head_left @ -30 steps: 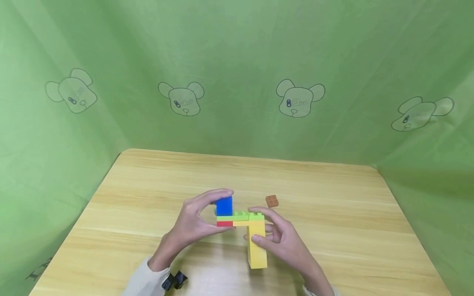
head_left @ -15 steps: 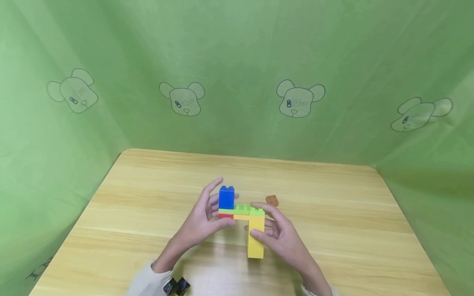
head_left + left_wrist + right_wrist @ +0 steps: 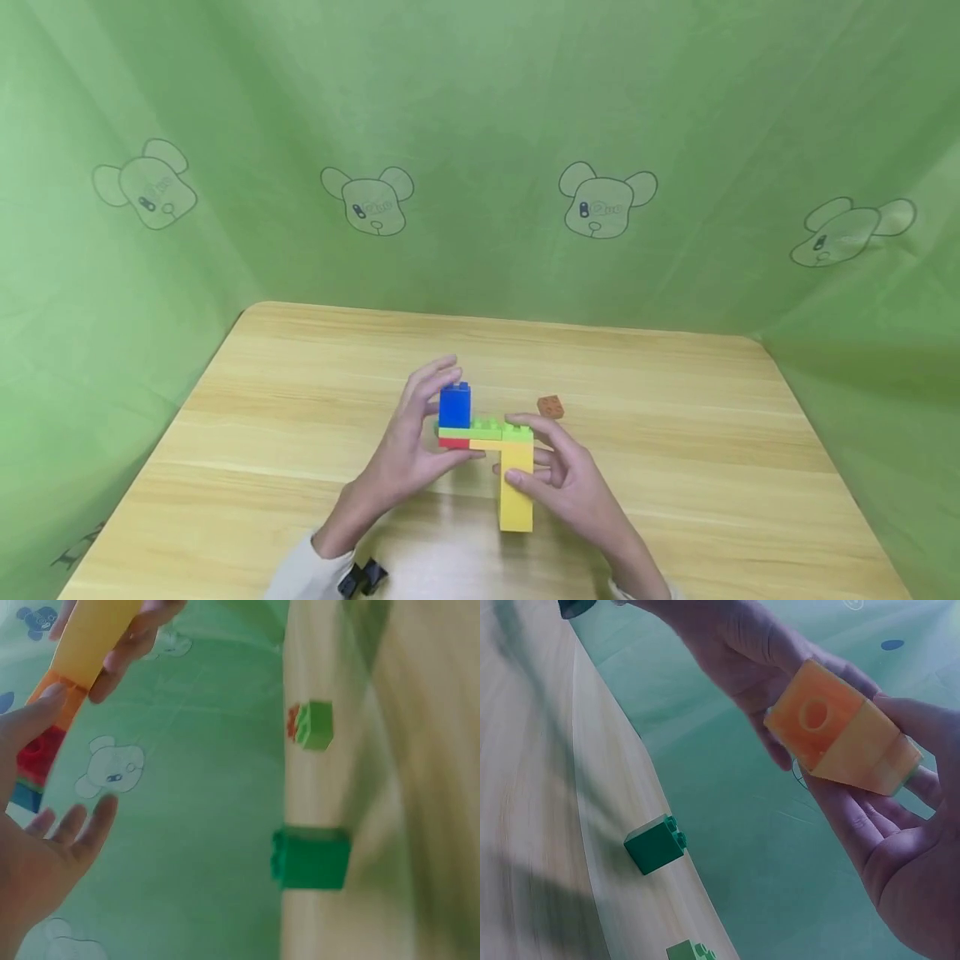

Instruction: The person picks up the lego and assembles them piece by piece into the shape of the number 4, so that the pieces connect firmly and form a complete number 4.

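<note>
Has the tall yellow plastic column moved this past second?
Yes, slightly: the yellow column is higher in the head view, nearer the wooden table's far edge.

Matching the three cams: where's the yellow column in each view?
Head: yellow column, lower middle, slightly right of centre, below the lime brick.
Left wrist: yellow column, top left, running off the top edge.
Right wrist: yellow column, upper right, hollow underside showing.
Shared landmark: the right grip, holding the column in all three.
</note>
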Motion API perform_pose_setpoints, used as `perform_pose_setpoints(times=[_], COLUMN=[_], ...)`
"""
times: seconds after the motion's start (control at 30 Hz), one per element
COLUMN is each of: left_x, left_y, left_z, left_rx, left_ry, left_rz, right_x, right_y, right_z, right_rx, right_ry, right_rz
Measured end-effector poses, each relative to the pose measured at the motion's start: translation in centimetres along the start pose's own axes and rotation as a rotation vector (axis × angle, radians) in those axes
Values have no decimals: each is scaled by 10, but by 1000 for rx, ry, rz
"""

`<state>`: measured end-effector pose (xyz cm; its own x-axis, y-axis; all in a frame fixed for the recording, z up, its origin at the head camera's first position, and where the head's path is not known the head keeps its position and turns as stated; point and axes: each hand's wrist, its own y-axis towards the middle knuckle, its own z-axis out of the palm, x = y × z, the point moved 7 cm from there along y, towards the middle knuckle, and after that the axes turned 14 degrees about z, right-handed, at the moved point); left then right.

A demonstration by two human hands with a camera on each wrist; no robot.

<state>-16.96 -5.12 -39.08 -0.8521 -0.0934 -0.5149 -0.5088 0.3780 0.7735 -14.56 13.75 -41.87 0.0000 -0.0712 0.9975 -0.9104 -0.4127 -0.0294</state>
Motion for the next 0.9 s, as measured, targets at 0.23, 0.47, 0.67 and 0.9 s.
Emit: perform_pose_setpoints(times=[0.23, 0.47, 0.67, 0.9], left_x=[-24, -27, -25, -21], left_y=[12, 9, 9, 9], left_z=[1, 1, 0, -13], left_rx=[128, 100, 89, 44], left_ry=[434, 465, 435, 387], left_rz=[294, 342, 337, 281], right_x=[3, 1, 0, 4], right_y=[-1, 0, 2, 3], right_z=[4, 6, 7, -9], right_rx=[1, -7, 8, -82], right_ry=[-36, -70, -87, -157], right_rz=[-39, -43, -19, -35])
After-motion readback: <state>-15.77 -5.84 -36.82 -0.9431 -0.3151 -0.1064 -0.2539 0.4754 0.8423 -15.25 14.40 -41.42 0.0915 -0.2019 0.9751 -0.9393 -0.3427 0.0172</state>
